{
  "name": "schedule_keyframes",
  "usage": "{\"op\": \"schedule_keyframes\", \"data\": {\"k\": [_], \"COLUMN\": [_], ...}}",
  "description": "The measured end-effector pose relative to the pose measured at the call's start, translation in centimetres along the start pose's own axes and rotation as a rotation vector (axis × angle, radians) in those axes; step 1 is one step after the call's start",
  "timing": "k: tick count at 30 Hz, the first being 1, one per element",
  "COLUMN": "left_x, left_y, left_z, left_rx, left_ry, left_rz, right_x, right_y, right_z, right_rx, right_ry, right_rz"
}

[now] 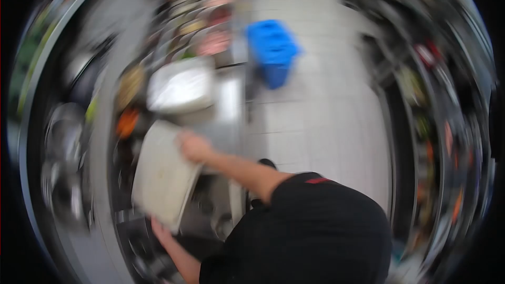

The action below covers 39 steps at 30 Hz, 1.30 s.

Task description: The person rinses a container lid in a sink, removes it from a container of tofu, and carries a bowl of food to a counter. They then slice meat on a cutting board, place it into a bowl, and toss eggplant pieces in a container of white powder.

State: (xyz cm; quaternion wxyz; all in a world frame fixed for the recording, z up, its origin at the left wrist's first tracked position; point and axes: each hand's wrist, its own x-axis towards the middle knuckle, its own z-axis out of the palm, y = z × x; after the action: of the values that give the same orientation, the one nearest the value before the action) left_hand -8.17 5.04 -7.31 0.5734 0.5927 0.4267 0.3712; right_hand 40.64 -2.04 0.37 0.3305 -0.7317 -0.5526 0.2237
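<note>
A pale, off-white cutting board [165,173] is held between my two hands, tilted over the counter. My right hand [194,146] is closed on its upper right edge. My left hand [160,229] grips the lower end, its fingers partly hidden and blurred. Just beyond the board sits a white tub [181,87] with something bright white in or over it. Below the board's right edge is a dark recessed area [210,202] with blurred round shapes.
Rows of food containers [213,39] run along the counter past the tub. Something orange [127,122] lies left of the board. A blue bin [273,50] stands on the tiled floor [326,121]. Stocked shelving [421,126] lines the right side. Metal pans [66,131] are at far left.
</note>
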Motion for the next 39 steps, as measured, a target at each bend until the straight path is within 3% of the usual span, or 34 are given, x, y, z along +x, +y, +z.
{"op": "schedule_keyframes", "data": {"k": [1, 2, 3, 4, 5, 6, 7, 9, 11, 31, 39], "left_x": [0.2, 1.5, 1.0, 1.9, 1.5, 1.5, 0.9, 1.3, 0.1, 0.1, -0.4], "left_y": [3.1, 1.6, 2.6, 1.9, 1.4, 1.1, 4.0, 2.0, 6.0, 5.1, 8.9], "left_z": [2.4, 2.3, 3.7, 4.0, 3.5, 3.5, 5.1, 4.6, 6.8, 6.9, 6.4], "left_rx": [-0.349, -0.539, -0.485, -0.493, -0.463, -0.525, -0.497, -0.360, -0.345, -0.338, -0.219], "left_ry": [-0.162, 0.168, 0.310, 0.392, 0.457, 0.474, 0.533, 0.581, 0.628, 0.506, 0.309], "left_rz": [-0.175, -0.413, -0.336, -0.333, -0.336, -0.355, -0.377, -0.416, -0.436, -0.387, -0.615], "right_x": [0.6, 1.0, 1.5, 1.6, 1.8, 0.8, 1.0, 1.1, 1.2, 2.7, 2.6], "right_y": [1.3, 1.3, 2.1, 2.3, 1.8, -1.0, -0.3, -0.3, -0.2, 0.6, 0.2], "right_z": [2.9, 2.1, 3.2, 2.6, 1.9, 0.6, 1.8, 1.6, 1.6, 1.3, 1.0], "right_rx": [0.031, 0.078, -0.047, -0.226, -0.044, -0.055, -0.133, -0.140, -0.153, -0.199, -0.188], "right_ry": [0.314, 0.186, 0.188, 0.324, 0.299, 0.232, 0.316, 0.291, 0.277, 0.268, 0.241], "right_rz": [-0.005, 0.011, -0.078, -0.339, -0.356, -0.141, -0.199, -0.205, -0.246, -0.294, -0.274]}}
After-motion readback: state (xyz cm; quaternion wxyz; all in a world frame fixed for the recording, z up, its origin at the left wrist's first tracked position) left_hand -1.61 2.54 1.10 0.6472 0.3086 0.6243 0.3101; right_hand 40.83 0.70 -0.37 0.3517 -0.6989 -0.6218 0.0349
